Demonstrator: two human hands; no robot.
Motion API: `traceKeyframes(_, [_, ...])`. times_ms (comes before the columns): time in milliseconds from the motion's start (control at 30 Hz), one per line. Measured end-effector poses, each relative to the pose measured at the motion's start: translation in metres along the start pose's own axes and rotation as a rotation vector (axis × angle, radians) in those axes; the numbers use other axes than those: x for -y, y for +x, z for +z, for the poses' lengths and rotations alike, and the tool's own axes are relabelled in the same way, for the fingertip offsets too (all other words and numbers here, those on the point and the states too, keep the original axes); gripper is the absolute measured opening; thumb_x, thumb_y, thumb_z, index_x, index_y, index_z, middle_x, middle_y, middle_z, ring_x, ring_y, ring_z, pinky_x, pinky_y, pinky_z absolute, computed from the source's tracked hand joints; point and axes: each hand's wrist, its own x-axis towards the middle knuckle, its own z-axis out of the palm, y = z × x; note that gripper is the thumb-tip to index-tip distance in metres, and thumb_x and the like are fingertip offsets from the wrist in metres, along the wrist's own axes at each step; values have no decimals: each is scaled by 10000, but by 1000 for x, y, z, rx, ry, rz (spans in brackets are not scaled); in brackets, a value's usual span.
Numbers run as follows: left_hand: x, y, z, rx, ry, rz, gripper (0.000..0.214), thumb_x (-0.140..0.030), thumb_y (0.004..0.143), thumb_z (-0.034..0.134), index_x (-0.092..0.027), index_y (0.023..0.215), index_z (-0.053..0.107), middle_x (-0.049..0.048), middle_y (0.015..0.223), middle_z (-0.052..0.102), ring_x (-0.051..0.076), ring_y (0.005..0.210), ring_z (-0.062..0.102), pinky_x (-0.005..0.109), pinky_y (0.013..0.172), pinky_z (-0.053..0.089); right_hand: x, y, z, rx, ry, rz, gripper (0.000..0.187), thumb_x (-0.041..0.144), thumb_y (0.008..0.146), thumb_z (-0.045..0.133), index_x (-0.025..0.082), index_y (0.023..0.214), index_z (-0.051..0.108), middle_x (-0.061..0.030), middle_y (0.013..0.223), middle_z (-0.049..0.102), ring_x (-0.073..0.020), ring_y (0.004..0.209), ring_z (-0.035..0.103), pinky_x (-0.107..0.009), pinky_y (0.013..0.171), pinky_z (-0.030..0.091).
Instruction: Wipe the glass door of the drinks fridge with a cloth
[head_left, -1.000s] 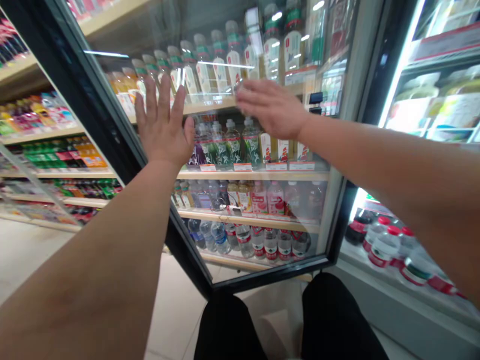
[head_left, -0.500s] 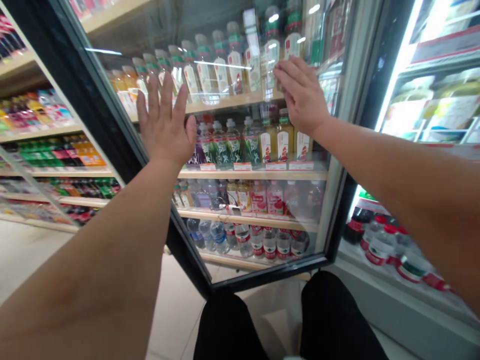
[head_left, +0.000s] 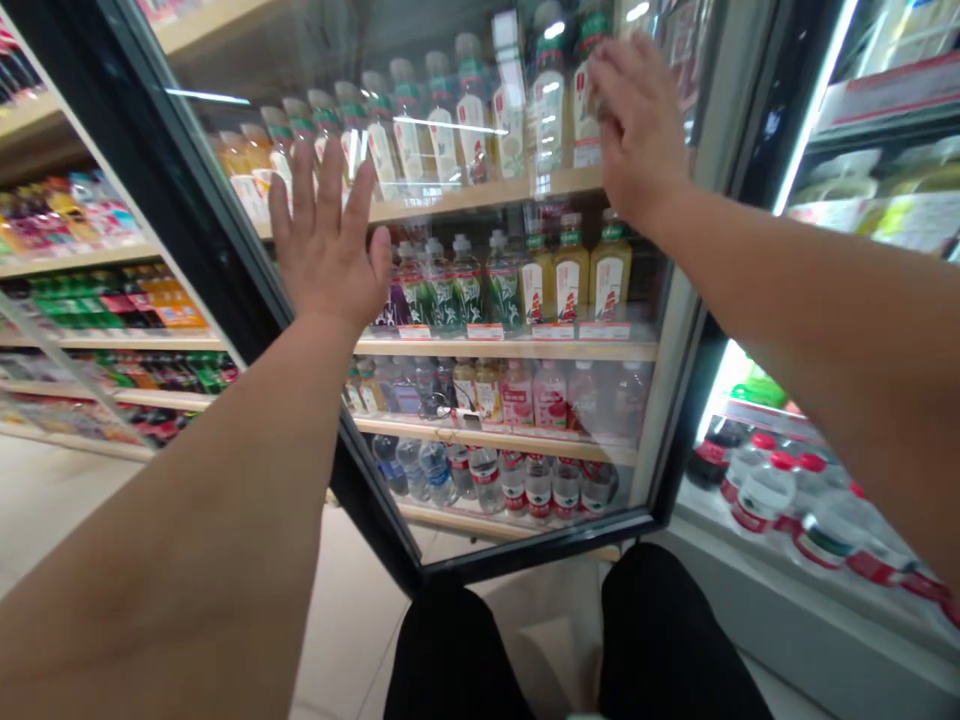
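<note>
A glass door [head_left: 536,545] with a black frame stands swung out in front of me at a slant. My left hand [head_left: 330,245] lies flat against the pane on the left, its fingers spread and nothing in it. Higher up, near the right side of the glass, is my right hand [head_left: 641,135]. Its fingers are bent and close together against the pane; what is under them, if anything, I cannot make out. Through the glass show rows of bottles, among them tall ones with green caps [head_left: 472,120] and yellow drink bottles [head_left: 572,270].
To the right is a lit cooler with red-capped bottles [head_left: 765,495] on its bottom shelf. Shelves of soft drinks [head_left: 112,300] run along the left. My black-clad knees [head_left: 660,620] are close below the door, above a pale tiled floor [head_left: 341,620].
My right hand has moved up and to the right across the glass, uncovering a yellow drink bottle. My left hand has stayed almost in place.
</note>
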Motion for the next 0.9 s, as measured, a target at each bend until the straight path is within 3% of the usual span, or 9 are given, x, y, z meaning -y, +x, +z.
traceKeyframes(100, [3, 2, 2, 14, 30, -5, 782, -345, 953, 546, -285, 1666, 232, -65, 1729, 43, 249, 1615, -31, 556, 1329, -38, -7, 14, 2, -69, -35, 113, 586, 172, 932, 366, 184, 1486, 557, -29, 1572, 509, -225, 1535, 367, -469, 1317, 225])
traceKeyframes(200, [3, 3, 3, 33, 8, -34, 844, -320, 901, 605, -296, 1662, 241, -80, 1727, 43, 257, 1615, -43, 561, 1328, -65, -8, 1, 3, -102, -6, 109, 573, 170, 932, 398, 227, 1482, 550, -13, 1567, 516, -211, 1529, 372, -478, 1316, 213])
traceKeyframes(300, [2, 2, 2, 11, -15, -11, 776, -351, 944, 546, -319, 1659, 245, -95, 1721, 54, 231, 1615, -29, 563, 1332, -40, -20, 6, -4, -54, -61, 106, 586, 133, 892, 469, 268, 1455, 563, 13, 1543, 538, -217, 1496, 419, -473, 1308, 274])
traceKeyframes(433, [3, 1, 1, 18, 36, -10, 773, -356, 945, 512, -300, 1662, 230, -97, 1713, 34, 207, 1612, -33, 554, 1332, -18, -33, 9, -4, -57, -128, 232, 601, 74, 862, 468, 208, 1442, 550, -21, 1545, 528, -243, 1485, 432, -522, 1306, 290])
traceKeyframes(533, [5, 3, 3, 26, 36, -11, 809, -336, 916, 538, -301, 1662, 228, -107, 1709, 24, 213, 1611, -36, 561, 1331, -22, -11, -44, 7, -103, -82, 189, 556, 117, 941, 398, 136, 1489, 492, -81, 1596, 467, -265, 1537, 347, -567, 1328, 212])
traceKeyframes(633, [7, 3, 6, 3, 8, -7, 831, -324, 887, 568, -324, 1654, 248, -123, 1705, 38, 222, 1612, -22, 579, 1329, -21, 21, -112, 13, 23, -11, 17, 499, 272, 1027, 360, 330, 1508, 478, 17, 1589, 483, -213, 1565, 314, -498, 1328, 283])
traceKeyframes(700, [9, 3, 8, -21, -22, 4, 834, -323, 877, 584, -344, 1647, 266, -142, 1699, 56, 219, 1613, -7, 572, 1331, -21, 23, -127, 9, 137, 14, -108, 479, 333, 1043, 364, 392, 1506, 471, 57, 1575, 497, -200, 1552, 344, -480, 1320, 318])
traceKeyframes(800, [13, 3, 11, -49, -82, 24, 833, -323, 870, 603, -379, 1638, 283, -180, 1686, 69, 216, 1614, 4, 566, 1332, -34, -9, -83, -1, 136, -20, -98, 512, 273, 1042, 351, 322, 1546, 428, 43, 1626, 434, -215, 1573, 289, -535, 1334, 243])
traceKeyframes(900, [16, 4, 13, -53, -129, 27, 843, -343, 860, 619, -394, 1634, 290, -205, 1680, 70, 222, 1614, -9, 549, 1331, -70, -56, -16, -7, 22, -121, 173, 549, 207, 1005, 412, 191, 1554, 427, -4, 1644, 402, -272, 1569, 293, -555, 1351, 169])
